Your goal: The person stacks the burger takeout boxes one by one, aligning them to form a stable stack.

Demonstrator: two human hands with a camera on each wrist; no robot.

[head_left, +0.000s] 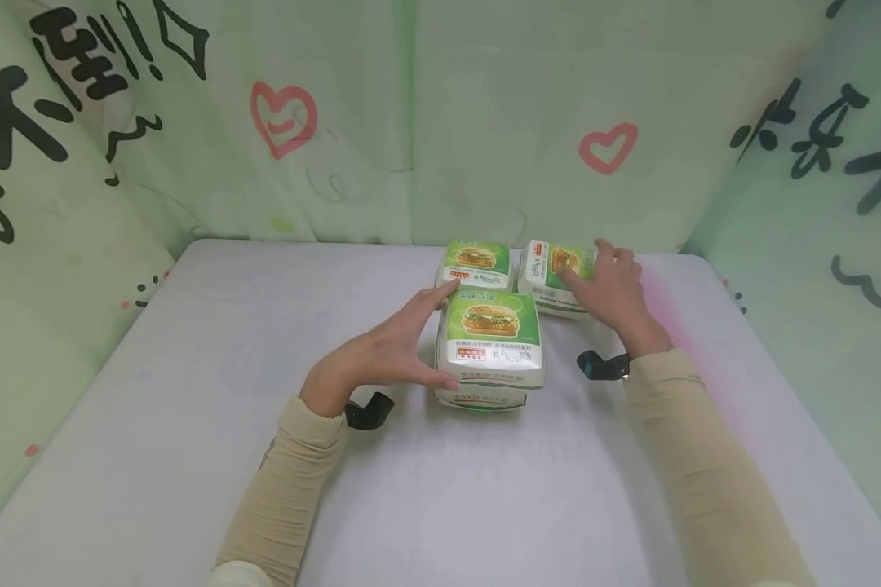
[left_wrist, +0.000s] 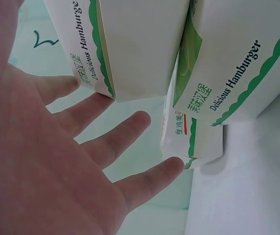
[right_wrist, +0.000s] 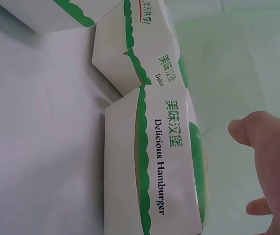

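Observation:
Two white-and-green hamburger boxes stand stacked at the front, the upper box (head_left: pixel 493 338) overhanging the lower box (head_left: pixel 484 398). My left hand (head_left: pixel 382 350) is at the left side of the upper box, thumb by its front and fingers spread; in the left wrist view fingertips meet the edge of that box (left_wrist: pixel 140 49). Behind the stack is a third hamburger box (head_left: pixel 477 265). My right hand (head_left: pixel 613 289) reaches over the right rear hamburger box (head_left: pixel 554 277), with thumb and fingers apart. In the right wrist view the thumb shows above that box's top (right_wrist: pixel 154 166).
A white-covered table (head_left: pixel 191 456) carries the boxes. Green cloth walls (head_left: pixel 470 122) with hearts and black lettering enclose the back and both sides. A dark wrist strap (head_left: pixel 602 365) is on the right wrist and another dark device (head_left: pixel 369 412) on the left.

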